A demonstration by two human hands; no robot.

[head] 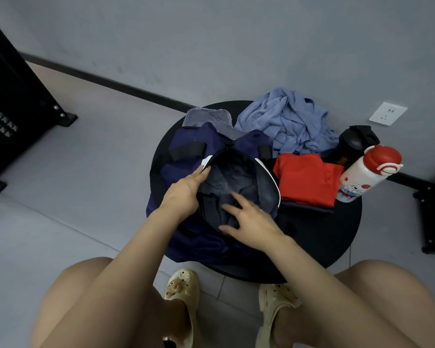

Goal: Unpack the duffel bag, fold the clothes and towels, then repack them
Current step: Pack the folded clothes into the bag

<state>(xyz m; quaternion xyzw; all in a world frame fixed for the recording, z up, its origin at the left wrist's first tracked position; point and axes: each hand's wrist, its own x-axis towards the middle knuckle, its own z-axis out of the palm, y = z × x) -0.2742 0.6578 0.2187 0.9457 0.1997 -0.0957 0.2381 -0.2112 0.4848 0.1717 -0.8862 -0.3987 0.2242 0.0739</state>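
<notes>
A navy duffel bag (186,156) lies unzipped on a round black table (319,237). My left hand (183,194) grips the left edge of the bag's opening, its fingers curled over the rim. With its fingers spread, my right hand (249,219) rests on a dark garment (234,182) inside the bag. A folded red garment (307,179) sits on the table to the right of the bag. A crumpled light blue cloth (286,121) is heaped behind it.
A black bottle (354,144) and a white bottle with a red cap (367,174) stand at the table's right edge. A wall socket (388,113) is behind them. A black stand (15,91) is at far left. My knees and sandals (183,292) are below.
</notes>
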